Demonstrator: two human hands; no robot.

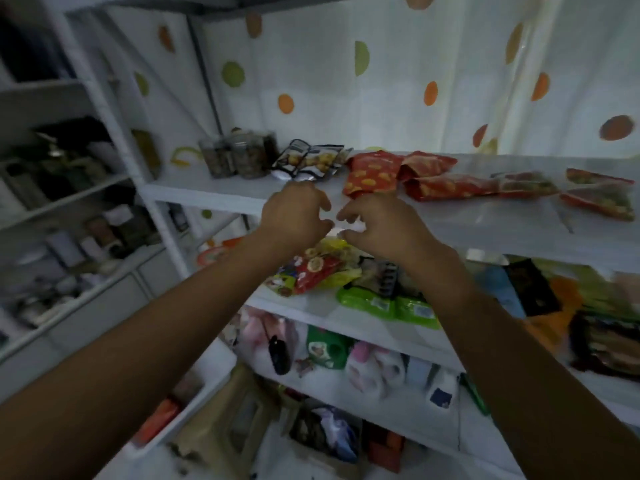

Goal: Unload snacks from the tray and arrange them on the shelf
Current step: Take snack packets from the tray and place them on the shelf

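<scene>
in the head view, the person is reaching both arms up to the front edge of the top shelf, a white board crossing the frame from nine o'clock to three o'clock. the left hand is hovering at the edge with its fingers loosely curled and nothing showing inside them. the right hand is sitting just beside it at its three o'clock, fingers bent toward a pale blurred patch; whether it is pinching anything cannot be told. the snacks are lying on the top shelf: black and yellow packets at twelve o'clock from the left hand, red packets at twelve o'clock from the right hand, and more red packets trailing off toward three o'clock. clear jars are standing at eleven o'clock from the left hand. under the hands, at six o'clock, mixed packets and green packets are lying on the lower shelf. a dotted curtain is hanging behind.
</scene>
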